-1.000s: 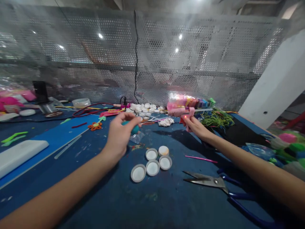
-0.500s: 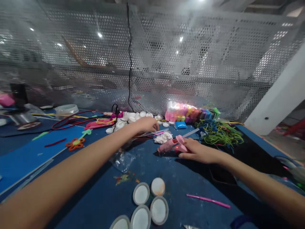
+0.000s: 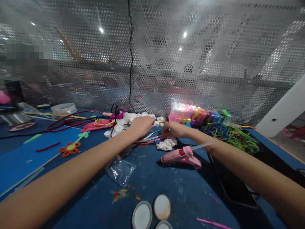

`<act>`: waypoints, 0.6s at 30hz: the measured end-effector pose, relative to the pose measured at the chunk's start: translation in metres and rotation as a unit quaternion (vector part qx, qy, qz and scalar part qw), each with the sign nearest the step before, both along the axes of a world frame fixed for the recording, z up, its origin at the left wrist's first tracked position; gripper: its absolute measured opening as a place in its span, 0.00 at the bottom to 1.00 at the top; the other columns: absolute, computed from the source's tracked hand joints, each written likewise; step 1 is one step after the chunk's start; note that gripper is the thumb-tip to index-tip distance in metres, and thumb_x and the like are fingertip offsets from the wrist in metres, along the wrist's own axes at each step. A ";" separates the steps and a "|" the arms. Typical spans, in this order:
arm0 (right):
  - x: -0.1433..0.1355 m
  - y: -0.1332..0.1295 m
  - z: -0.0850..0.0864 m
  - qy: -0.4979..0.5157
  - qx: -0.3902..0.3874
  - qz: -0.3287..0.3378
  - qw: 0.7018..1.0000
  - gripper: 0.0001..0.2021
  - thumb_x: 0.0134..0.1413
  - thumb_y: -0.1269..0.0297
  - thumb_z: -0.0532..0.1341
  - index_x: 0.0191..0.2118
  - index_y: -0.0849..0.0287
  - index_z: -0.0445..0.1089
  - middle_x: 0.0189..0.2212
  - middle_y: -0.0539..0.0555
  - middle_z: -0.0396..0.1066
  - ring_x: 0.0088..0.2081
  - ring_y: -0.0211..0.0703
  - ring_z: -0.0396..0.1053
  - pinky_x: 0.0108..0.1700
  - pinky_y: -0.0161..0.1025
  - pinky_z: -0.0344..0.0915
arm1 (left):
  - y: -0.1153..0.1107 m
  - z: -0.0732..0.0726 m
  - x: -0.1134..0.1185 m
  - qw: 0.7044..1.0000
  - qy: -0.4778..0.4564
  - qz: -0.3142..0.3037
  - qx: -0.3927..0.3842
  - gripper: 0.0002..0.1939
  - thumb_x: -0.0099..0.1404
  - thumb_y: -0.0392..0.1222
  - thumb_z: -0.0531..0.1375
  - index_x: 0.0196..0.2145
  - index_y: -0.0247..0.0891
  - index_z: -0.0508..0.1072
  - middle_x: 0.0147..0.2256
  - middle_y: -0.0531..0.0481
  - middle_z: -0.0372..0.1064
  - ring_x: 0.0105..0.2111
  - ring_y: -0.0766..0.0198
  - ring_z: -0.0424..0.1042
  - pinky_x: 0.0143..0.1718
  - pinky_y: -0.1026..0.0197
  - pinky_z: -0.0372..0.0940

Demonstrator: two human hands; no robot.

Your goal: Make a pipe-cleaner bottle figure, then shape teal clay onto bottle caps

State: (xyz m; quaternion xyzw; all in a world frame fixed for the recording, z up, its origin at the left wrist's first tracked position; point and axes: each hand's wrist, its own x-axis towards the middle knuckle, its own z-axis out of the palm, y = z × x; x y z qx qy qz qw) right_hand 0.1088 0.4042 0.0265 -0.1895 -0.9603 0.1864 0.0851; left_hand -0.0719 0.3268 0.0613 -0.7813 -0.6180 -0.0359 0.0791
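My left hand (image 3: pixel 142 125) reaches to the back of the blue table, over white bottle caps (image 3: pixel 119 128) and thin sticks. Its fingers are turned away and hidden. Close to it on the right is my right hand (image 3: pixel 175 128), its fingers curled down and closed, with whatever is in them hidden. A pink glue gun (image 3: pixel 177 156) lies on its side in front of the right hand. A clear glue stick pokes out of its back and a small red light glows on it. Crumpled white tissue (image 3: pixel 166 144) sits between the gun and my hands.
Packs of coloured clay (image 3: pixel 190 114) and tangled green yarn (image 3: pixel 228 136) stand at back right. A black tablet-like slab (image 3: pixel 234 181) lies under my right forearm. Round white-centred lids (image 3: pixel 142 215) are in front. An orange pipe-cleaner flower (image 3: pixel 70 149) rests on a blue board (image 3: pixel 14 165).
My right hand has let go of the glue gun and moved back and left, beside my left hand. The glue gun stays on the table. The view has shifted slightly.
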 end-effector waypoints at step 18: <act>-0.013 -0.002 -0.003 -0.104 0.035 -0.018 0.994 0.02 0.50 0.72 0.63 0.28 0.64 0.73 0.25 0.52 0.70 0.26 0.37 0.60 0.30 0.34 0.55 | -0.006 -0.018 -0.007 0.985 -0.029 -0.056 -0.158 0.09 0.57 0.42 0.58 0.34 0.41 0.76 0.31 0.47 0.75 0.31 0.58 0.71 0.27 0.63 0.55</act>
